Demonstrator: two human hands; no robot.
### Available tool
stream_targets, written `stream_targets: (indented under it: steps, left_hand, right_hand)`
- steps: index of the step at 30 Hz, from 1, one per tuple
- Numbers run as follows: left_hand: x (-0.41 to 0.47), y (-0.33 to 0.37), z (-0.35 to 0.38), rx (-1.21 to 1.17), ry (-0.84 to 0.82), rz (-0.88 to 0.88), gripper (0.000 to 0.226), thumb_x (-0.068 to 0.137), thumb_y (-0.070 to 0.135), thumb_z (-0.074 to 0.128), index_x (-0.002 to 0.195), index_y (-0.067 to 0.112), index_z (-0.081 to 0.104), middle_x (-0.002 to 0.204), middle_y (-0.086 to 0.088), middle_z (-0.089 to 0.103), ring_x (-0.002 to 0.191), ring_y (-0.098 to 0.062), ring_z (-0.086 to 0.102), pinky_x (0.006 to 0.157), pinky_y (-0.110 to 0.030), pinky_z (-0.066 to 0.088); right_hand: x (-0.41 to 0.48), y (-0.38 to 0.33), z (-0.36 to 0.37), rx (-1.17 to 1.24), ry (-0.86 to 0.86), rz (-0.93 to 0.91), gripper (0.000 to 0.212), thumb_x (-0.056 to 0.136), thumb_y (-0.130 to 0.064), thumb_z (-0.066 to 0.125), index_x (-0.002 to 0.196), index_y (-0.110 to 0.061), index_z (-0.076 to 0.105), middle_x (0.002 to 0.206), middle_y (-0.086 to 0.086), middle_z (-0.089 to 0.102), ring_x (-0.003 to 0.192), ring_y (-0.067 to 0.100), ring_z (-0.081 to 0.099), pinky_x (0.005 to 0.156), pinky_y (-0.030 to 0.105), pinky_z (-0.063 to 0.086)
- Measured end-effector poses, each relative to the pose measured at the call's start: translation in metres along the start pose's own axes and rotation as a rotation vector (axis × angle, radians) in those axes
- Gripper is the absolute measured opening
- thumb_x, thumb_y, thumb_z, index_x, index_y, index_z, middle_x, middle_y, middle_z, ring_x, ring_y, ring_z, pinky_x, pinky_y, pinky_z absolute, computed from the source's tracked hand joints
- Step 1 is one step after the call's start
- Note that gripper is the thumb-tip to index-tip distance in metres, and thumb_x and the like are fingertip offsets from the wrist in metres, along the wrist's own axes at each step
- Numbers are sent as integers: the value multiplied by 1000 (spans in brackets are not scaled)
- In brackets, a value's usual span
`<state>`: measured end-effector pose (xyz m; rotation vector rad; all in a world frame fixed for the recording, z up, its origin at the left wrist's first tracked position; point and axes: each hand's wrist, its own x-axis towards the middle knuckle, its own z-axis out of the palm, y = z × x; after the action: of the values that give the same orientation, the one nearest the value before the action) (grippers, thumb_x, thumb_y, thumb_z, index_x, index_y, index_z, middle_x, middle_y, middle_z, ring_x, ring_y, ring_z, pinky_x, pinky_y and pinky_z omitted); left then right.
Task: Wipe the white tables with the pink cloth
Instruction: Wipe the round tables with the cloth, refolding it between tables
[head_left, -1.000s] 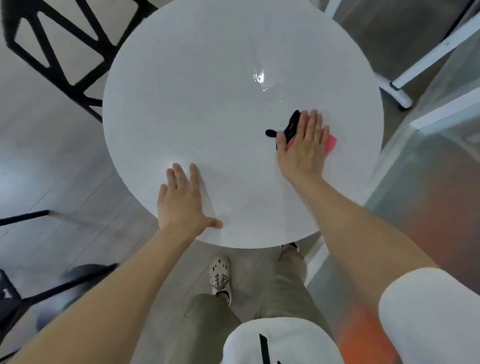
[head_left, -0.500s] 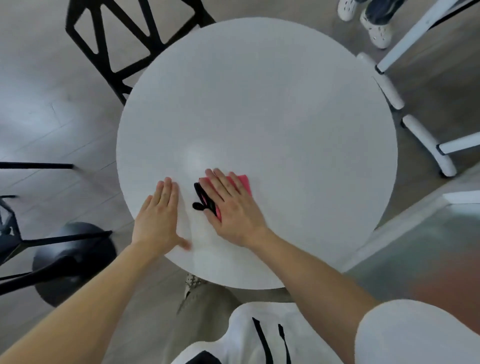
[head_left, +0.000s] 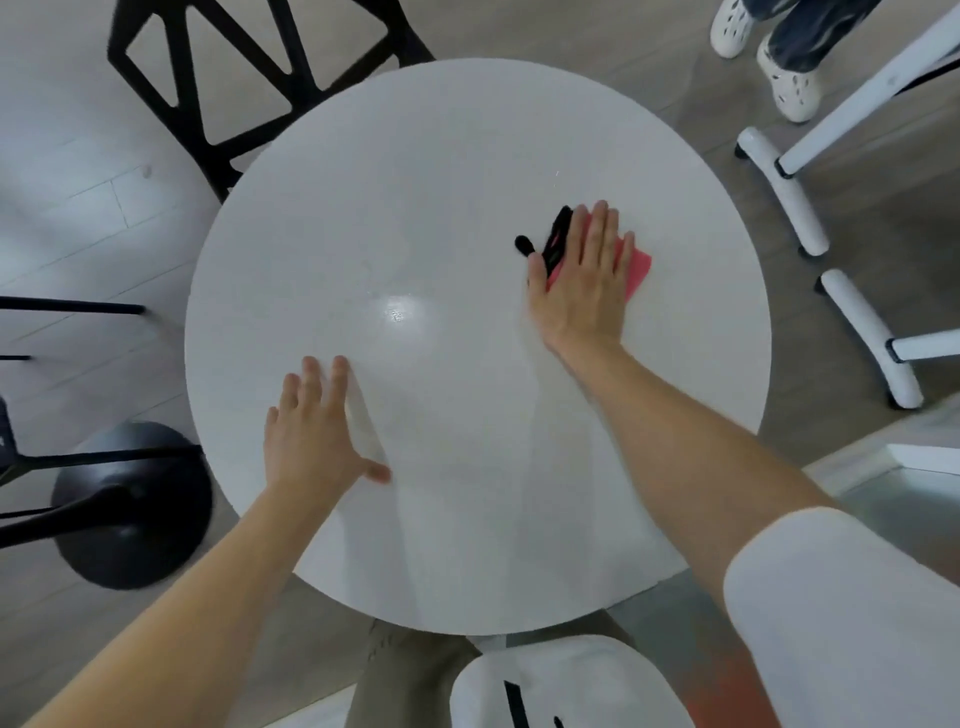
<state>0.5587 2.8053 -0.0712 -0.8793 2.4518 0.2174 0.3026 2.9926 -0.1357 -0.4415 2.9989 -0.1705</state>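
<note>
A round white table (head_left: 441, 208) fills the middle of the view. My right hand (head_left: 584, 283) lies flat, fingers straight, pressing the pink cloth (head_left: 638, 270) onto the table's right side. Most of the cloth is hidden under the palm; a pink corner shows on the right and a black part of it sticks out on the left by my thumb. My left hand (head_left: 311, 431) rests flat on the near left of the tabletop with spread fingers and holds nothing.
A black chair (head_left: 234, 78) stands at the table's far left edge. A black round base (head_left: 130, 504) and black bars sit on the floor at left. White frame legs (head_left: 789, 192) stand at right. Another person's feet in white clogs (head_left: 789, 83) are at top right.
My right hand slid the cloth from the near left part of the table, beside my left hand, across to the right side. My left hand stayed flat on the table.
</note>
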Motion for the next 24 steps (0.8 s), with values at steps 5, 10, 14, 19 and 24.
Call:
stream_targets:
  steps: [5, 10, 14, 19, 24]
  left_hand:
    - [-4, -1, 2, 13, -9, -18, 172, 47, 72, 99, 170, 35, -16, 182, -3, -9, 168, -28, -1, 122, -51, 43]
    - [-5, 1, -3, 53, -26, -14, 170, 50, 77, 95, 169, 35, -18, 182, -2, -11, 169, -27, -1, 118, -48, 46]
    - [-6, -1, -5, 68, -25, -2, 168, 52, 82, 91, 168, 37, -21, 181, 1, -13, 169, -25, -1, 109, -47, 53]
    - [-4, 1, -5, 48, -20, -4, 166, 54, 79, 93, 168, 37, -20, 181, 2, -13, 169, -24, -4, 110, -44, 51]
    - [-6, 2, -3, 35, -19, -20, 164, 59, 75, 93, 168, 34, -23, 181, -1, -17, 168, -27, -8, 121, -45, 42]
  right_hand:
    - [-80, -106, 15, 46, -102, -569, 79, 113, -56, 22, 174, -7, 10, 182, 16, 1, 169, 29, -3, 135, 52, 5]
    - [-116, -37, 17, 90, -180, -882, 74, 114, -54, 35, 175, -17, 14, 183, 4, 4, 170, 21, -2, 136, 50, 9]
    - [-75, 35, -1, 63, -112, -640, 76, 113, -56, 45, 174, -17, 20, 183, 4, 10, 170, 22, 4, 135, 54, 15]
    - [29, -5, -3, -2, -27, -236, 82, 112, -64, 26, 174, -13, 15, 182, 12, 10, 169, 27, 5, 136, 53, 7]
    - [36, -136, 12, 52, -9, -366, 84, 112, -64, 15, 173, -6, 15, 181, 19, 10, 169, 30, 5, 137, 51, 5]
